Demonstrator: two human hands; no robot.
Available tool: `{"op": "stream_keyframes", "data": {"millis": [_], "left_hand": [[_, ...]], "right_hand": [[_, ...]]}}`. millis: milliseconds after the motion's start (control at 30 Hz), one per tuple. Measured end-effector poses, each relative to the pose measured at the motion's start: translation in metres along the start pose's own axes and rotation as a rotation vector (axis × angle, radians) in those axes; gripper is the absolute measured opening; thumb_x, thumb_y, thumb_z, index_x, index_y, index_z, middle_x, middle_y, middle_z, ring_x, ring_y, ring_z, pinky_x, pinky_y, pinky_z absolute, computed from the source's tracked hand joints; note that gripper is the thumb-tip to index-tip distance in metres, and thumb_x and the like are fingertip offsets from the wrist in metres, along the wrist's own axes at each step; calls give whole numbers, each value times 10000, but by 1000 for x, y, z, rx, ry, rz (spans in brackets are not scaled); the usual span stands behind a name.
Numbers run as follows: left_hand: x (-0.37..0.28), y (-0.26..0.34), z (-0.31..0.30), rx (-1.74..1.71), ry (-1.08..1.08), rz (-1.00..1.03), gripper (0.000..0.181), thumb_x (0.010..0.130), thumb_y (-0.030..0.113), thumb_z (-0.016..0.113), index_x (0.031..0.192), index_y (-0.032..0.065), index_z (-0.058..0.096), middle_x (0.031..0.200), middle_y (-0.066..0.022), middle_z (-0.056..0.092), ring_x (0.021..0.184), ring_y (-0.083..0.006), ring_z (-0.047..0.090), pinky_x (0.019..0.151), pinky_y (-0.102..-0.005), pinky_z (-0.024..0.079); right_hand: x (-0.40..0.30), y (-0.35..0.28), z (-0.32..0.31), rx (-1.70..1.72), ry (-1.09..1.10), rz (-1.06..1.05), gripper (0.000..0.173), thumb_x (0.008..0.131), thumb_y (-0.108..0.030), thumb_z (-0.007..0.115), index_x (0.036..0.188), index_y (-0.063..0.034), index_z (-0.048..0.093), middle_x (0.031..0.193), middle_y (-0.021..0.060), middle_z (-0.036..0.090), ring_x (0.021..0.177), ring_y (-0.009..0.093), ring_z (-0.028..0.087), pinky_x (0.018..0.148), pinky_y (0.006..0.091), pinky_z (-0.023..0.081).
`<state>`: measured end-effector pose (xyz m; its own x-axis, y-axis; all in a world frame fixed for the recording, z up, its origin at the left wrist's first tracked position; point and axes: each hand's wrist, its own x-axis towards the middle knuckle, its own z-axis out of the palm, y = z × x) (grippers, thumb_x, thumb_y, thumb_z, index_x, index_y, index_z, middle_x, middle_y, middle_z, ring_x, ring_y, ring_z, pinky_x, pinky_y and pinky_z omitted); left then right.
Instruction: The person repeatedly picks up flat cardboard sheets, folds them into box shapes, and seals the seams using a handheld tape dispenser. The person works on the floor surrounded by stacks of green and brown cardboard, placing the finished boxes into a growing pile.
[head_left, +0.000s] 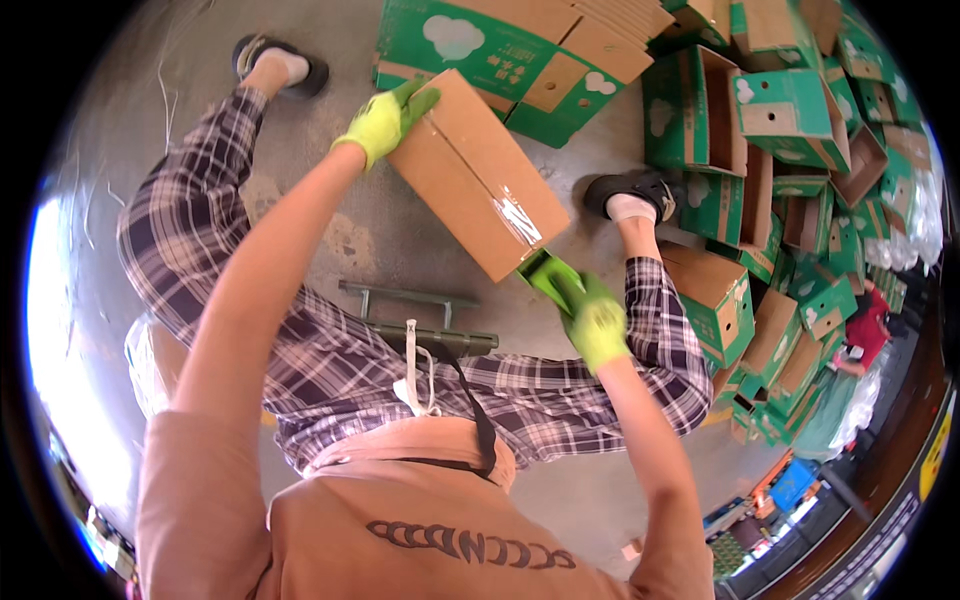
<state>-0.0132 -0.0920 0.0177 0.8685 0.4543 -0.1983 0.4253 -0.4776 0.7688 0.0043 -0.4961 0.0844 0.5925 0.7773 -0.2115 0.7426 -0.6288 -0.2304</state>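
A cardboard carton (476, 169) is tilted in front of me, a plain brown face with a central seam turned up. Shiny clear tape (516, 217) lies along the seam's near end. My left hand (382, 124), in a yellow-green glove, grips the carton's far left corner. In my right hand (596, 319), gloved alike and slightly blurred, is a green tape dispenser (555, 277). The dispenser's head meets the carton's near edge at the end of the seam. Whether the carton rests on the floor is hard to tell.
Ahead stands a bundle of flattened green-and-brown cartons (517, 60). Open green cartons (795, 112) are heaped along the right. A low metal stool (427, 337) is under me, between my legs. At the far right is another person in a red top (870, 330).
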Motion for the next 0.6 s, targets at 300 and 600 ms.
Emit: {"op": "stream_keyframes", "data": {"millis": [300, 600], "left_hand": [[-142, -83, 76, -678, 341, -389, 796, 843, 287, 698, 1439, -10, 262, 1391, -236, 426, 1276, -339, 439, 1049, -424, 371], [-141, 20, 15, 253, 64, 6, 530, 623, 399, 795, 1083, 196, 627, 1466, -195, 325, 1355, -436, 260, 1068, -633, 172]], "right_hand": [[161, 70, -23, -115, 178, 112, 210, 784, -170, 646, 992, -141, 642, 1048, 165, 595, 911, 372, 621, 760, 463, 512], [372, -205, -65, -405, -542, -171, 251, 803, -256, 589, 998, -179, 728, 1061, 95, 689, 915, 218, 671, 727, 375, 531]]}}
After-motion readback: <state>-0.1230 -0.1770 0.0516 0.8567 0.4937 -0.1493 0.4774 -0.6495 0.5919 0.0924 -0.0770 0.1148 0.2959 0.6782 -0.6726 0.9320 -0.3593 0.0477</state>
